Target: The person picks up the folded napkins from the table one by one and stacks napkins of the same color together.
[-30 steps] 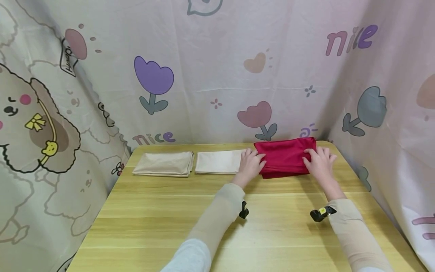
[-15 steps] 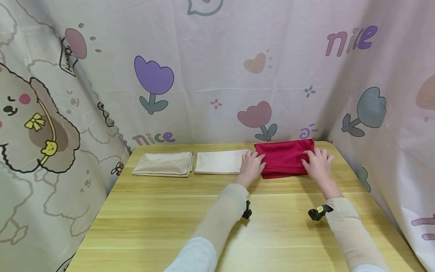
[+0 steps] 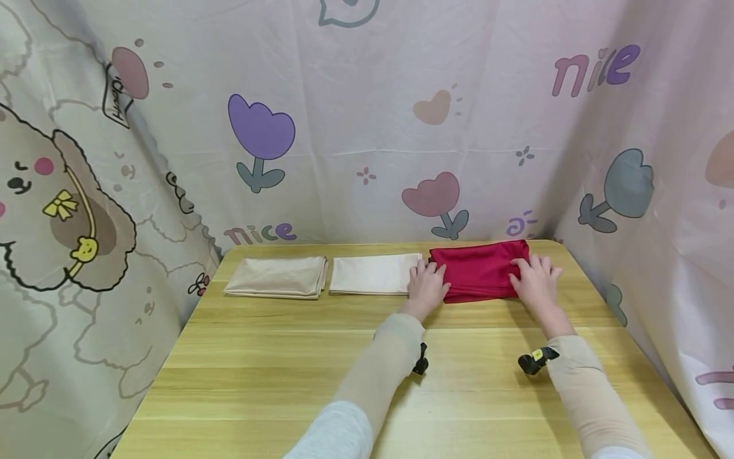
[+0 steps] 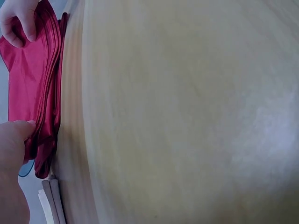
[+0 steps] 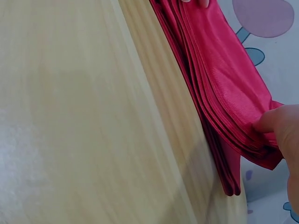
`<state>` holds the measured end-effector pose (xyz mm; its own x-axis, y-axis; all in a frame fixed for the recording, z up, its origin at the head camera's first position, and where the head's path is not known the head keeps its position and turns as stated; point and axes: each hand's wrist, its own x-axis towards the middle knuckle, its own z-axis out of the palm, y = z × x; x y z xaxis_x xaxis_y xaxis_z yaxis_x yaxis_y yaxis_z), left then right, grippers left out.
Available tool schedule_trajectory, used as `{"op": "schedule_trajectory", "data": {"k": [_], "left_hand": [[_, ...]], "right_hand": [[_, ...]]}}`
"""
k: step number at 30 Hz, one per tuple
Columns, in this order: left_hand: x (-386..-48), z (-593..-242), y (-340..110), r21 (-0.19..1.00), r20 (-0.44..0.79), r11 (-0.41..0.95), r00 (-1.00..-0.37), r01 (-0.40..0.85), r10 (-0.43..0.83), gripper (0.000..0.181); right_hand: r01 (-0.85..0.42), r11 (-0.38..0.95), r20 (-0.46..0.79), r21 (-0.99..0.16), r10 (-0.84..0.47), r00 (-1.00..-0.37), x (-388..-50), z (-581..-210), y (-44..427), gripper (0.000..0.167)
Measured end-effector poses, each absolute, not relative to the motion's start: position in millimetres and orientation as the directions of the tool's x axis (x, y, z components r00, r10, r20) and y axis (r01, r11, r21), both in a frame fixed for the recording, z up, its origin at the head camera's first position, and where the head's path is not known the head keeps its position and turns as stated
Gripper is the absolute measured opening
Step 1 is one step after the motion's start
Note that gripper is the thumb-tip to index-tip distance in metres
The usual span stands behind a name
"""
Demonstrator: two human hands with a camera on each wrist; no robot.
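A folded red cloth (image 3: 480, 271) lies at the back right of the wooden table, with several layers along its front edge. My left hand (image 3: 426, 288) grips its left end; in the left wrist view the thumb presses on the red fabric and the other fingers are hidden. At the opposite end, my right hand (image 3: 538, 285) pinches the cloth, thumb on top. In the right wrist view the upper layers (image 5: 233, 84) stand apart from the lower fold (image 5: 229, 172) near that hand. Left of the red cloth is a folded white cloth (image 3: 369, 274), close to my left hand.
A folded beige cloth (image 3: 276, 277) lies at the far left of the row. The wooden table (image 3: 275, 376) extends toward me in front of the cloths. A patterned curtain (image 3: 355, 115) hangs behind the table and at both sides.
The red cloth's back edge has come down, most at its right corner. My left hand has shifted slightly right, and my right hand slightly left and lower.
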<state>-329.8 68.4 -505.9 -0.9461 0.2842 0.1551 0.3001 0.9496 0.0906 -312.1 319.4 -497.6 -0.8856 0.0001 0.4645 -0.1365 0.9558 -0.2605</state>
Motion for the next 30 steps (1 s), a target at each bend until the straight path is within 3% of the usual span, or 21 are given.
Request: {"op": "schedule_trajectory", "data": {"k": [14,30], "left_hand": [[-332.2,-514.3,74.8,0.082,0.062,0.959,-0.962,0.270,0.265,0.064],[-334.2,-515.7,72.8,0.112,-0.017,0.963,-0.969,0.243,0.246,0.068]], "right_hand": [[-0.114,0.957,0.444,-0.266,0.016,-0.896,-311.8,-502.9,320.5,0.028],[-0.107,0.968,0.356,-0.227,-0.020,-0.934,-317.0,-511.7,320.1,0.049]]}}
